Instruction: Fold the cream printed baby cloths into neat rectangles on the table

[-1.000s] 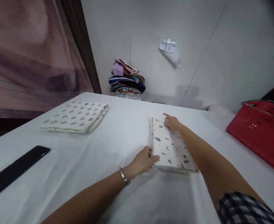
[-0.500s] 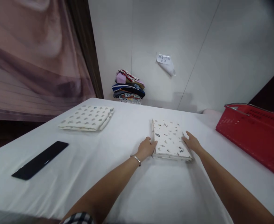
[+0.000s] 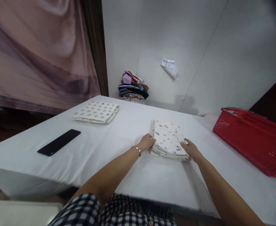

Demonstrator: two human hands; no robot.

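Observation:
A folded white cloth (image 3: 168, 138) with small grey and dark prints lies on the white-covered table, its near edge slightly lifted and showing several layers. My left hand (image 3: 147, 142) grips its left edge, thumb on top and fingers underneath out of sight. At the right edge, my right hand (image 3: 190, 148) holds the cloth the same way, thumb over the top. To the left lies another folded cloth (image 3: 97, 112), cream with grey heart-like prints, touched by neither hand.
A black flat slab (image 3: 59, 142) lies at the left of the white table (image 3: 119, 138). On the right stands a red basket (image 3: 251, 141) with a metal handle. Behind the table rises a stack of folded fabrics (image 3: 133, 88) by the wall, where a paper note (image 3: 168, 63) hangs.
Both hands have closed on the cloth's sides and its near edge now bends up a little. The camera view has shifted, bringing the table's front edge and a checked shirt into sight.

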